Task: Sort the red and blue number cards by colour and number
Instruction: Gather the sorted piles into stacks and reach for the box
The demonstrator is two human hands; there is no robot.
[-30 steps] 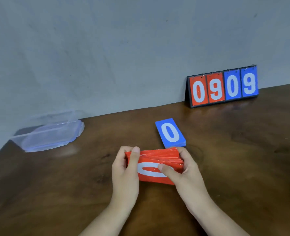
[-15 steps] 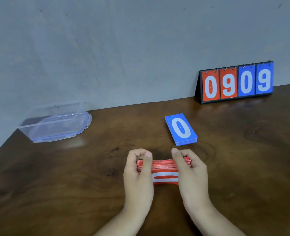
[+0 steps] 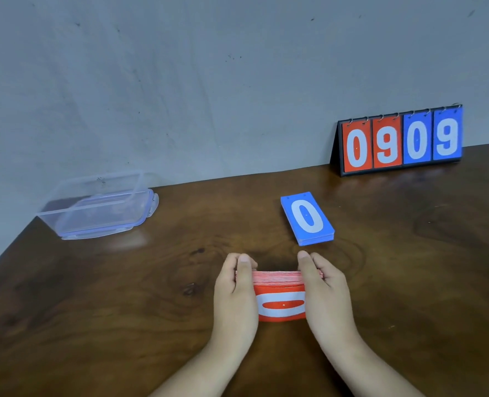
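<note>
A stack of red number cards (image 3: 281, 305) stands on its long edge on the brown table, its front card a white 0 lying sideways. My left hand (image 3: 234, 299) grips the stack's left end and my right hand (image 3: 326, 293) grips its right end, thumbs over the top edge. Just beyond my right hand a neat stack of blue cards (image 3: 307, 217) lies flat with a white 0 on top.
A flip scoreboard (image 3: 401, 143) reading 0 9 in red and 0 9 in blue stands at the back right against the grey wall. A clear plastic box (image 3: 100, 207) with a blue-tinted lid sits at the back left, near the table's left edge.
The fanned, tilted red stack has been squared up between both hands and set upright on its edge. The view has shifted left, so the objects appear further right.
</note>
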